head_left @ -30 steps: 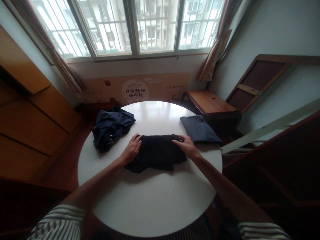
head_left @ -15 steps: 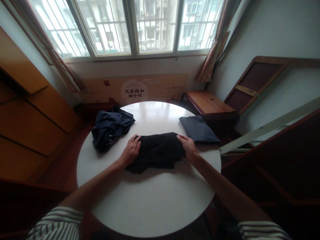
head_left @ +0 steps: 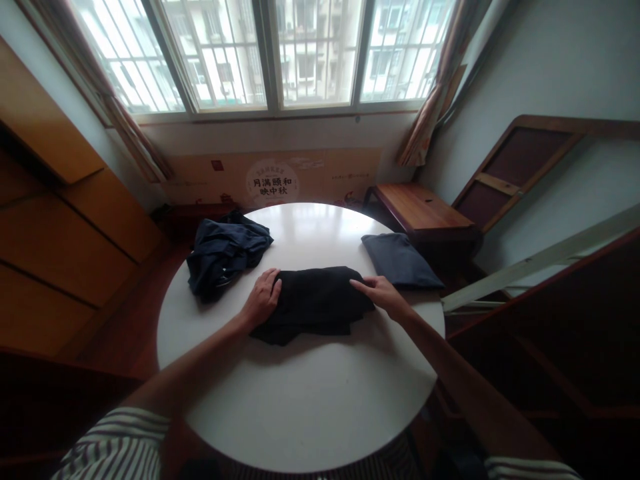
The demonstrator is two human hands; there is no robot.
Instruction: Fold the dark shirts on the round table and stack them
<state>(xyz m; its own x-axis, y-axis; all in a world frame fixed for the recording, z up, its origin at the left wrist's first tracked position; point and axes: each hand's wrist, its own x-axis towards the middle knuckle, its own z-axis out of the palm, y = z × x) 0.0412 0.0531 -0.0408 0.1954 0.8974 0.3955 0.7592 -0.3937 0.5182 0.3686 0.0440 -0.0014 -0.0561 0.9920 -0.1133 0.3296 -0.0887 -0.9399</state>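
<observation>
black garment (head_left: 317, 300): folded into a rough rectangle, lying on the round white table (head_left: 310, 407), near edge uneven
left hand (head_left: 263, 298): fingers bent over the garment's left edge (whether they grip it, i cannot tell)
right hand (head_left: 385, 295): thumb and fingers at the far right corner, grip unclear
navy clothes (head_left: 225, 250): crumpled heap, far left
grey garment (head_left: 401, 260): folded flat, just beyond the right hand

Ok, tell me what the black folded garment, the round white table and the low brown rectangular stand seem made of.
Black garment: matte fabric, by its layered, draping edges; fibre unclear.
White table: glossy, perhaps laminate or lacquer, since it mirrors light.
Brown stand: probably varnished wood, given its streaky tone and slight sheen.
</observation>
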